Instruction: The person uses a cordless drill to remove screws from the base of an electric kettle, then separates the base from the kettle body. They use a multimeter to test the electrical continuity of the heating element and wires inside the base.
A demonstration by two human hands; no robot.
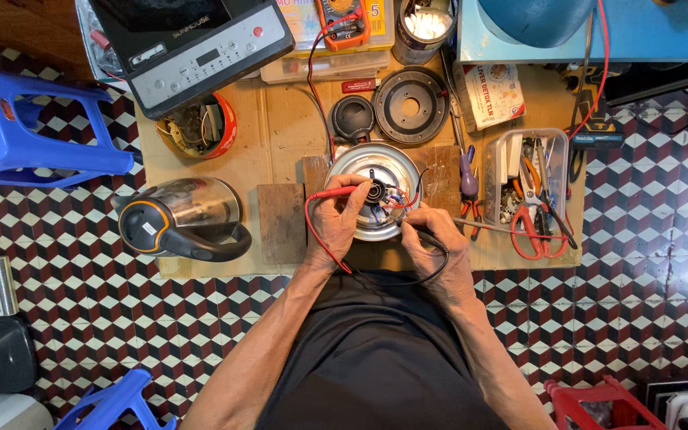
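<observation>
This is a small appliance-repair workshop set up low over a tiled floor (81, 318) patterned in red, black and white cubes. A worn plywood counter (280, 135) is crowded with opened appliances: an induction cooktop (193, 44), an electric kettle (181, 219) lying on its side, and a round metal kettle base (360, 163) with its wiring exposed. A multimeter (342, 20) with red and black leads, a clear plastic tub (529, 187) of scissors, pliers and screwdrivers, and a red tin (201, 127) of spare parts mark it as a repair bench. Blue plastic stools (21, 127) stand alongside.
</observation>
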